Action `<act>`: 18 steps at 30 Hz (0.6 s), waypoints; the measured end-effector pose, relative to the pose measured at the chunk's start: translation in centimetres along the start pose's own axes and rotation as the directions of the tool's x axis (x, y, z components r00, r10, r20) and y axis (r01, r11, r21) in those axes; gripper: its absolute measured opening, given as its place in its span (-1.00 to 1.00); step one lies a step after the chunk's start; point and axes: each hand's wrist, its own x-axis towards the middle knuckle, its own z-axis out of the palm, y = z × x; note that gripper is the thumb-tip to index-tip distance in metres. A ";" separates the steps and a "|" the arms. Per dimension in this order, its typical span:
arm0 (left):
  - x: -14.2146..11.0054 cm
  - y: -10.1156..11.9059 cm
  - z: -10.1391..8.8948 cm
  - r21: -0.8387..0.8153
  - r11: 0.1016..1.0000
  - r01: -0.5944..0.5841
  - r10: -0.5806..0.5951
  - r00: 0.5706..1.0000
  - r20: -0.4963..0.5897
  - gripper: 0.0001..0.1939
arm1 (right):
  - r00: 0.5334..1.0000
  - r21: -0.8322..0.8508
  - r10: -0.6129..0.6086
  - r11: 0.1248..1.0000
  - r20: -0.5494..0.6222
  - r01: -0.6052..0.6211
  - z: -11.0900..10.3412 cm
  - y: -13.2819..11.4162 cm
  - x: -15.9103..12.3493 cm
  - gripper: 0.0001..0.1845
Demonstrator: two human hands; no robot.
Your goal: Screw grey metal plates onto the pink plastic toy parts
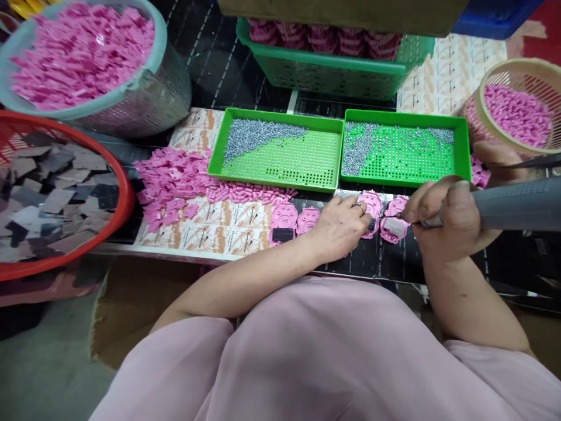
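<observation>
My left hand (339, 228) lies over a row of pink plastic casings, its bent fingers holding a pink plastic casing (371, 202) at its left side. My right hand (451, 216) is closed around a grey electric screwdriver (521, 204), held nearly level. Its thin bit points left, with the tip at the right edge of that casing. Under the bit lies another casing with a light grey plate (393, 227). Left of my left hand are a casing with a black plate (283, 235) and a smaller pink piece (308, 220). My left fingertips are partly hidden.
Two green trays of small screws (274, 181) (407, 178) stand behind the casings. Loose pink parts (170, 181) are piled at left. Around them are a red basket (125, 199) of flat plates, a blue-green basket (170, 99) and beige basket (486, 111) of pink pieces, and a green crate (324, 76).
</observation>
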 end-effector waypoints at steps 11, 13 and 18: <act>0.0 -0.2 -0.1 -0.021 1.000 0.019 -0.019 1.000 0.008 -0.79 | 0.999 0.031 -0.034 0.999 0.032 0.033 -0.2 0.1 -0.1 -0.70; 0.0 -0.1 -0.1 -0.017 1.000 0.015 -0.015 1.000 0.000 -0.80 | 0.999 0.021 -0.023 1.000 0.037 0.023 -0.3 0.1 -0.2 -0.67; 0.1 0.0 -0.1 -0.018 1.000 0.023 -0.023 1.000 0.009 -0.82 | 0.999 -0.063 0.043 0.997 0.023 -0.042 -0.4 0.1 -0.4 -0.68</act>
